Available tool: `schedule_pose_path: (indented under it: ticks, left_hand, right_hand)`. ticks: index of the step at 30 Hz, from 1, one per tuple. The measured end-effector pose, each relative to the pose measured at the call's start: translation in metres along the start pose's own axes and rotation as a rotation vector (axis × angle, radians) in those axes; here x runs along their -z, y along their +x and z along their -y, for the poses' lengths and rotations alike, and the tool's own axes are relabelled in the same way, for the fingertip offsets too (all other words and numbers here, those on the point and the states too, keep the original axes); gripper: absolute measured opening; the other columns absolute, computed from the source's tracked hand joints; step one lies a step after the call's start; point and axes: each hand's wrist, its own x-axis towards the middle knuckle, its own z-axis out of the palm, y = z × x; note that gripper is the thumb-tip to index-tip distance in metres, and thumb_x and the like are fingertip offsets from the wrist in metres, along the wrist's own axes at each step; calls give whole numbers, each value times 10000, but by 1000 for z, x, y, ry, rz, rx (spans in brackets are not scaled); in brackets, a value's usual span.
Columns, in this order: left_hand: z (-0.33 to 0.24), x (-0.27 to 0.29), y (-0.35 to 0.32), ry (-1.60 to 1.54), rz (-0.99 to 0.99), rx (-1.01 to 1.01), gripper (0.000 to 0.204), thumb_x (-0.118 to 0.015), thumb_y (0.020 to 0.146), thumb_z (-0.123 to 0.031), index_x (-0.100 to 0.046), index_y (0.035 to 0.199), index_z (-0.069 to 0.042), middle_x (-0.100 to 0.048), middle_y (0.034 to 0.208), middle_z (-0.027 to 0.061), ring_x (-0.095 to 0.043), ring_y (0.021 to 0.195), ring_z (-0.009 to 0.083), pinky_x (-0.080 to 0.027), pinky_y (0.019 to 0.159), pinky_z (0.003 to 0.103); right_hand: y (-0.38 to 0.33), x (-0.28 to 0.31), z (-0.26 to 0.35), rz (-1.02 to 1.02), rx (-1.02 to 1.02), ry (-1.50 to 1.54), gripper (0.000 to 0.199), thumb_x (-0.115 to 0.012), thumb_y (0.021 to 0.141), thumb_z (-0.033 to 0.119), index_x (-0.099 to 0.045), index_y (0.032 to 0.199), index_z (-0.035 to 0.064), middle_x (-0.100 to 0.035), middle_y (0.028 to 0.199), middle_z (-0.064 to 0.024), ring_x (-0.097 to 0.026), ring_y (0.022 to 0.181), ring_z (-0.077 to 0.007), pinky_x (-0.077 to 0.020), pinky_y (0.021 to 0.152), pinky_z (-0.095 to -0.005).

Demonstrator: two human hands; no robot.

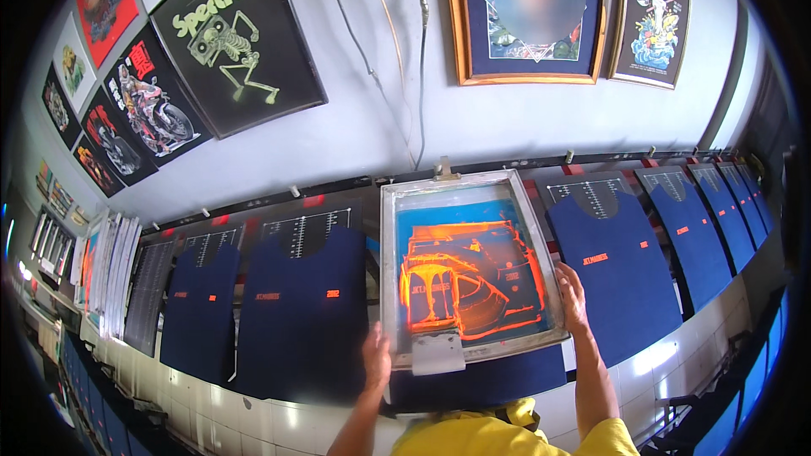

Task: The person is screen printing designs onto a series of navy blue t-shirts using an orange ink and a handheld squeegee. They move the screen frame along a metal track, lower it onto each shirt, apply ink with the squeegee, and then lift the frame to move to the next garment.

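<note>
**Printing screen held flat over a navy shirt, both hands on its frame**

Screen frame, metal-edged and rectangular, sits at centre frame, slightly right of the middle. Its long axis runs from the lower edge of the picture up toward the wall, leaning a little to the left at the top. The mesh shows a blue field with an orange design, and a squeegee lies across the near end.

The left hand grips the frame's lower left edge, fingers curled on it. The right hand is closed on the right rail, near its lower end.

Under the frame lies a navy shirt on the long table, which curves from lower left to upper right. More navy shirts lie in a row on either side. Above is a pale wall hung with posters at upper left and framed prints at upper right; cables hang down the middle.
</note>
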Motion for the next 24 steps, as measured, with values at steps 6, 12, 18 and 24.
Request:
schedule_pose_path:
  ticks: [6, 12, 18, 24]
  left_hand:
    - [17, 1, 0, 136, -20, -118, 452, -526, 1044, -197, -544, 1377, 107, -622, 1355, 159, -557, 1263, 208, -377, 1111, 330]
    - [7, 3, 0, 325, -56, -128, 466, -527, 1057, -250, -559, 1346, 115, -648, 1295, 158, -568, 1237, 201, -396, 1086, 337]
    - [-9, 0, -22, 234, -187, -307, 320, -536, 1039, -172, -608, 1264, 43, -667, 1221, 174, -615, 1143, 200, -465, 982, 313]
    - [-7, 12, -98, 85, -35, -144, 199, -553, 1035, -184, -548, 876, -64, -608, 683, 31, -508, 583, 69, -391, 544, 238]
  right_hand:
    - [-4, -8, -19, 3, 28, 64, 658, -589, 994, 276, -360, 1521, -44, -385, 1576, -212, -336, 1492, -309, -234, 1226, -419]
    - [-5, -14, -19, -14, 58, -68, 657, -587, 1009, 284, -347, 1525, -45, -369, 1593, -230, -319, 1505, -326, -245, 1220, -423]
    - [-34, -70, 1, 147, 561, -860, 658, -771, 821, 113, -500, 1416, 31, -526, 1439, -202, -500, 1344, -405, -423, 1114, -498]
    - [-102, -153, 62, 868, 708, -885, 699, -753, 860, 386, -495, 1456, 128, -487, 1515, -103, -398, 1432, -329, -389, 1158, -505]
